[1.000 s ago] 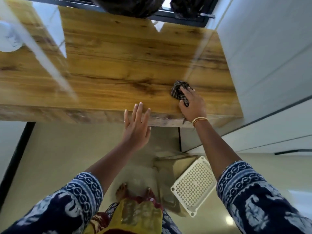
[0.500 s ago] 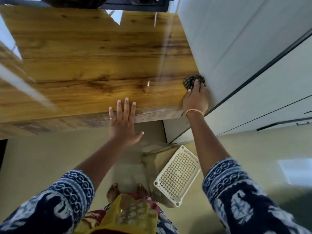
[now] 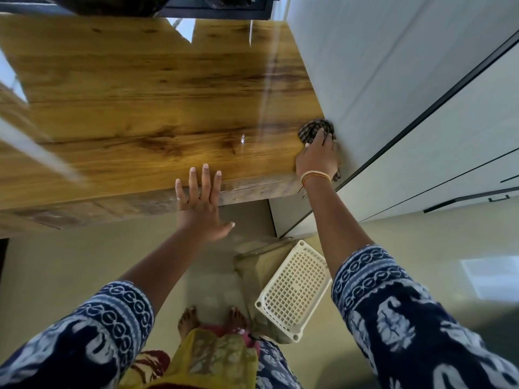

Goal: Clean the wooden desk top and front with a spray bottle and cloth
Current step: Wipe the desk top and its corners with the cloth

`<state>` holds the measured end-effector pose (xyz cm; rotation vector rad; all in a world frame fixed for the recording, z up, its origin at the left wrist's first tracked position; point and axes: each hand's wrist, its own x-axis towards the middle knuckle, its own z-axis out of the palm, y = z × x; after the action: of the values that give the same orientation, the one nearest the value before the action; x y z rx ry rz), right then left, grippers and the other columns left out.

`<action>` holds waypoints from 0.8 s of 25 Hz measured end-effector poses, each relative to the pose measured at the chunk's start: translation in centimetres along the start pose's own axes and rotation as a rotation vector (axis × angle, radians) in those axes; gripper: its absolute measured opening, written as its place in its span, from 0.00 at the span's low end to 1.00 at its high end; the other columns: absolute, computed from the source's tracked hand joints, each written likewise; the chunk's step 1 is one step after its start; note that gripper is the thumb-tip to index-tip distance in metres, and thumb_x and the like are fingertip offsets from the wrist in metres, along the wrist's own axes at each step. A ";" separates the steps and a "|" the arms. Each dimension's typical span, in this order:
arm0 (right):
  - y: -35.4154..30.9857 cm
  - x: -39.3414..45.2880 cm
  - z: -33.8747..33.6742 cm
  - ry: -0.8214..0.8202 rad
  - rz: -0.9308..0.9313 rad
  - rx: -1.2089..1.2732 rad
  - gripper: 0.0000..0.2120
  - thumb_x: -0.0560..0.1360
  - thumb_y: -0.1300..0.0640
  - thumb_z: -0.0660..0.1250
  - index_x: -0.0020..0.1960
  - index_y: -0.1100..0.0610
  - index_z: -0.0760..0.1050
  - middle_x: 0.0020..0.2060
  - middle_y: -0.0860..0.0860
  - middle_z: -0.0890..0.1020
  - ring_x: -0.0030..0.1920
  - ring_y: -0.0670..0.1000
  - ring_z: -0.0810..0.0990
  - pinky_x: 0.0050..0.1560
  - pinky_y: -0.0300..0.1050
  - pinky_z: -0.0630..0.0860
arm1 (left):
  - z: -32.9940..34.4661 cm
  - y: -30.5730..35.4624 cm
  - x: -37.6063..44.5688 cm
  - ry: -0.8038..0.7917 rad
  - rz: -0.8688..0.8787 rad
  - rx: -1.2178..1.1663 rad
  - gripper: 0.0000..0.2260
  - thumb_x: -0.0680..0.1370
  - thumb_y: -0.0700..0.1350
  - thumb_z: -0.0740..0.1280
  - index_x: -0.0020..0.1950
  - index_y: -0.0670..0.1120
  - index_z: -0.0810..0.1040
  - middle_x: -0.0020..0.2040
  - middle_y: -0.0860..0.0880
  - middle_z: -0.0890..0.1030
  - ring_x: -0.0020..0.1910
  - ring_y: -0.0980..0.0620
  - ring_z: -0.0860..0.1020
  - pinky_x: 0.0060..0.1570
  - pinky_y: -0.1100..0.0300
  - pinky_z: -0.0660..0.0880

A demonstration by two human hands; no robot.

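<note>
The right hand (image 3: 316, 158) has carried the bunched dark checked cloth (image 3: 316, 130) rightwards to the glossy wooden desk (image 3: 157, 108) top's right edge, against the white cabinet (image 3: 393, 88), so this strip looks nearly wiped. Its fingers press the cloth; any long axis seems unclear. The left hand (image 3: 200, 204) now rests flat, fingers straight, on the front edge.

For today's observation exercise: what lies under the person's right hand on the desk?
A checked cloth bunched under the right hand, at the wooden desk top's right edge by the white cabinet. The desk surface beneath the cloth is covered.
</note>
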<state>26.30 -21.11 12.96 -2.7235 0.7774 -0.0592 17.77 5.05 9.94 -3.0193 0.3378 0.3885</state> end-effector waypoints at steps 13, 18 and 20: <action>-4.2 -8.4 4.0 0.170 -0.303 0.089 0.22 0.81 0.55 0.57 0.74 0.60 0.64 0.72 0.59 0.69 0.74 0.60 0.64 0.74 0.56 0.62 | -0.8 -1.1 0.0 -0.088 0.081 -0.028 0.55 0.71 0.70 0.62 0.73 0.48 0.23 0.72 0.43 0.21 0.72 0.40 0.23 0.70 0.36 0.30; -5.2 -9.0 4.0 -0.003 -0.643 0.063 0.22 0.81 0.56 0.57 0.75 0.58 0.65 0.71 0.58 0.71 0.73 0.58 0.67 0.72 0.55 0.66 | -1.3 -1.2 -0.2 -0.112 0.088 -0.041 0.56 0.71 0.68 0.64 0.73 0.49 0.23 0.72 0.44 0.21 0.72 0.40 0.23 0.70 0.37 0.30; -3.1 -5.9 2.6 0.008 -0.557 0.033 0.23 0.80 0.58 0.59 0.75 0.56 0.63 0.72 0.57 0.70 0.72 0.57 0.69 0.70 0.57 0.69 | -1.5 -1.3 -0.4 -0.114 0.098 -0.047 0.56 0.70 0.68 0.65 0.73 0.49 0.22 0.72 0.44 0.21 0.72 0.40 0.23 0.71 0.37 0.31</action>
<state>23.20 -14.85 11.73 -2.8203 0.0001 -0.2013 18.03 6.26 11.53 -3.0175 0.4750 0.5817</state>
